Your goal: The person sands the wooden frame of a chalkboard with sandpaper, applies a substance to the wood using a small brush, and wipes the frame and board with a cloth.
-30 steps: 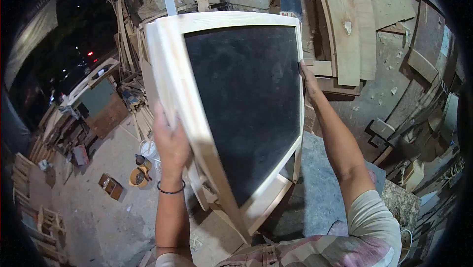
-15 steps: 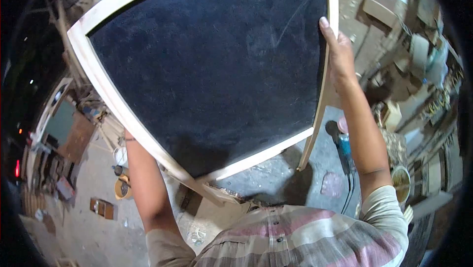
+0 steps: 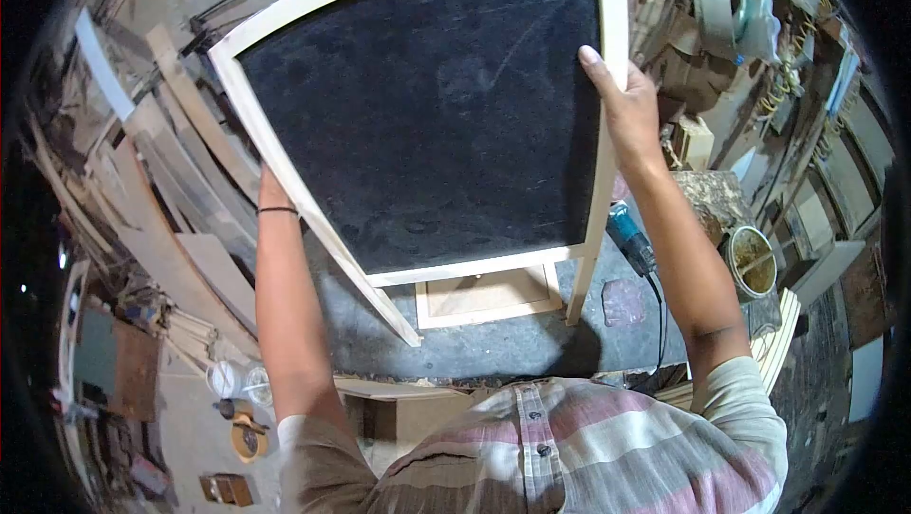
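Note:
A black chalkboard (image 3: 427,115) in a pale wooden frame, with two legs at its lower end, is tilted in front of me above the workbench (image 3: 465,353). My right hand (image 3: 626,111) is closed round the frame's right side, its thumb lying over the front edge. On the left, my left hand (image 3: 272,189) reaches behind the frame's left side; its fingers are hidden there. Between the legs a pale wooden framed panel (image 3: 489,298) shows on the bench. Right of the right leg lies a teal power tool (image 3: 630,237) with a black cord.
A bucket (image 3: 752,262) with a stick in it stands beyond my right forearm. Long boards (image 3: 157,201) lean at the left. On the floor at lower left are a yellow container (image 3: 249,438) and a small brown wooden box (image 3: 226,489). A flat purplish piece (image 3: 623,303) rests on the bench.
The chalkboard has swung more upright in view, its lower edge now nearly level, and both hands have moved with it. The framed panel between the legs has come into view; my view has turned.

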Motion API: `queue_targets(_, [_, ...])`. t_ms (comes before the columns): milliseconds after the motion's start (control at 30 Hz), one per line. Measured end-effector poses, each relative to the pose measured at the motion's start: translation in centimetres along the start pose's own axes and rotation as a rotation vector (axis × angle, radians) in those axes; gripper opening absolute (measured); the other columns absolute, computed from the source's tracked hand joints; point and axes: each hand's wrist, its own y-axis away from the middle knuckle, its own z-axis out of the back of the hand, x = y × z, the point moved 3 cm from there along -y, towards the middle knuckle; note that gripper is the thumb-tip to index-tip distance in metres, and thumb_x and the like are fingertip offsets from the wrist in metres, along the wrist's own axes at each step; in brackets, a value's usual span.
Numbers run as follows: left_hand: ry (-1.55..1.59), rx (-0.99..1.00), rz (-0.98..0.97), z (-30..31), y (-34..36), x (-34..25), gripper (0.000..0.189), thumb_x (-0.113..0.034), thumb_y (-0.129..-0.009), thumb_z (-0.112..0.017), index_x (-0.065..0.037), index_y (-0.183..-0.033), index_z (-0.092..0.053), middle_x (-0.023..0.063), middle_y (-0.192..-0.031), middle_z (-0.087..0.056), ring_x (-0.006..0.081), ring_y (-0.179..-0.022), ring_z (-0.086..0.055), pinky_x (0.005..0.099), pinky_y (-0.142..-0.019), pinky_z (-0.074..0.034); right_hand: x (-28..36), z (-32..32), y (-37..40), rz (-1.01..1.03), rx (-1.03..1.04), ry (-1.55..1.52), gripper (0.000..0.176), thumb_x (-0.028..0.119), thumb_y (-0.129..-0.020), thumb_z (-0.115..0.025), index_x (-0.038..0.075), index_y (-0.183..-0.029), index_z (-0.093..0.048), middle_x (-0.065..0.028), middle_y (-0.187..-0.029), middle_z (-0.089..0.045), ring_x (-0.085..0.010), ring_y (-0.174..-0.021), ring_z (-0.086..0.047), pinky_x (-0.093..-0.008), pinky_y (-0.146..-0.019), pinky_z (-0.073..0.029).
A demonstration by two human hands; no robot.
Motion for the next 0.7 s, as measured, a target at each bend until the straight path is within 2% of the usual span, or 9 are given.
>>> queue_targets(200, [0.038, 0.073, 0.12, 2.9, 0.1, 0.8, 0.049, -0.037, -0.108, -0.045, 0.003, -0.135, -0.052, 0.0125, -0.116, -0.067, 0.0182, -0.097, -0.069, 0.0308, -0.079, -0.06, -1.3, 0.4, 0.7, 0.001, 0.105, 0.026, 0.046, 0.044, -0.097, -0.068, 0.002, -0.113, -0.068, -0.0003, -0.093, -0.065, -0.0083, -0.09, -0.056, -0.0262, -0.083, -0.044])
queue_targets(300, [0.045, 0.073, 0.133, 3.0, 0.2, 0.7, 0.05, -0.038, -0.108, -0.044, 0.003, -0.136, -0.051, 0.0127, -0.117, -0.067, 0.0184, -0.097, -0.069, 0.0313, -0.08, -0.06, -5.6, 3.3, 2.4, 0.112, 0.032, -0.02, 0.04, 0.038, -0.105, -0.054, 0.001, -0.117, -0.065, -0.0011, -0.092, -0.065, -0.0096, -0.09, -0.057, -0.0272, -0.084, -0.044])
queue_targets(400, [-0.173, -0.264, -0.357, 3.5, 2.5, -0.3, 0.055, -0.042, -0.11, -0.038, 0.003, -0.139, -0.05, 0.0144, -0.134, -0.059, 0.0229, -0.119, -0.059, 0.0367, -0.107, -0.046, -15.7, 8.5, 6.1, 0.018, 0.133, 0.169, 0.034, 0.031, -0.106, -0.052, 0.0, -0.102, -0.066, -0.0007, -0.082, -0.062, -0.0122, -0.076, -0.055, -0.0306, -0.069, -0.045])
queue_targets(433, [-0.176, -0.279, -0.365, 4.0, 4.2, 0.4, 0.055, -0.042, -0.11, -0.038, 0.003, -0.139, -0.05, 0.0144, -0.134, -0.059, 0.0229, -0.119, -0.059, 0.0367, -0.107, -0.046, -18.0, 10.2, 8.3, -0.059, 0.226, 0.357, 0.031, 0.029, -0.104, -0.056, 0.0, -0.095, -0.065, -0.0024, -0.077, -0.059, -0.0115, -0.075, -0.053, -0.0317, -0.068, -0.045])
queue_targets(500, [-0.387, -0.083, -0.355, 5.4, 8.1, 3.2, 0.052, -0.039, -0.111, -0.036, 0.002, -0.143, -0.043, 0.0143, -0.137, -0.056, 0.0217, -0.126, -0.053, 0.0344, -0.112, -0.04, -26.7, 15.4, 13.4, -0.263, 0.364, 0.757, 0.035, 0.034, -0.091, -0.072, 0.001, -0.099, -0.066, -0.0155, -0.085, -0.067, -0.0292, -0.081, -0.064, -0.0398, -0.075, -0.049])
queue_targets(533, [-0.535, -0.254, -0.377, 7.6, 9.5, 6.3, 0.048, -0.039, -0.111, -0.038, 0.002, -0.134, -0.05, 0.0122, -0.128, -0.059, 0.0201, -0.12, -0.055, 0.0339, -0.106, -0.043, -31.3, 18.6, 16.6, -0.098, 0.4, 0.863, 0.043, 0.038, -0.086, -0.075, 0.002, -0.108, -0.065, -0.0211, -0.102, -0.069, -0.0421, -0.093, -0.064, -0.0474, -0.082, -0.051])
queue_targets(567, [-0.686, -0.431, -0.394, 9.8, 11.2, 9.0, 0.046, -0.039, -0.11, -0.041, 0.002, -0.125, -0.056, 0.0101, -0.119, -0.062, 0.0186, -0.113, -0.057, 0.0334, -0.099, -0.045, -32.3, 20.1, 19.0, -0.241, 0.463, 1.119, 0.053, 0.04, -0.084, -0.077, 0.005, -0.121, -0.062, -0.0227, -0.12, -0.064, -0.0442, -0.109, -0.061, -0.0498, -0.093, -0.05])
queue_targets(633, [-0.631, -0.27, -0.123, 10.7, 15.1, 11.3, 0.037, -0.037, -0.11, -0.042, -0.003, -0.107, -0.055, 0.0025, -0.097, -0.057, 0.0145, -0.092, -0.053, 0.0312, -0.083, -0.046, -35.4, 23.3, 23.3, -0.249, 0.521, 1.248, 0.07, 0.039, -0.077, -0.082, 0.006, -0.133, -0.057, -0.0228, -0.126, -0.061, -0.0424, -0.118, -0.058, -0.0508, -0.099, -0.048])
queue_targets(700, [-0.832, -0.242, -0.14, 12.3, 19.0, 14.5, 0.032, -0.034, -0.11, -0.044, -0.006, -0.095, -0.051, -0.0019, -0.084, -0.046, 0.01, -0.078, -0.042, 0.0286, -0.071, -0.039, -34.6, 23.5, 24.8, -0.341, 0.577, 1.226, 0.079, 0.04, -0.074, -0.084, 0.006, -0.139, -0.054, -0.0205, -0.129, -0.059, -0.0391, -0.117, -0.058, -0.0463, -0.101, -0.047])
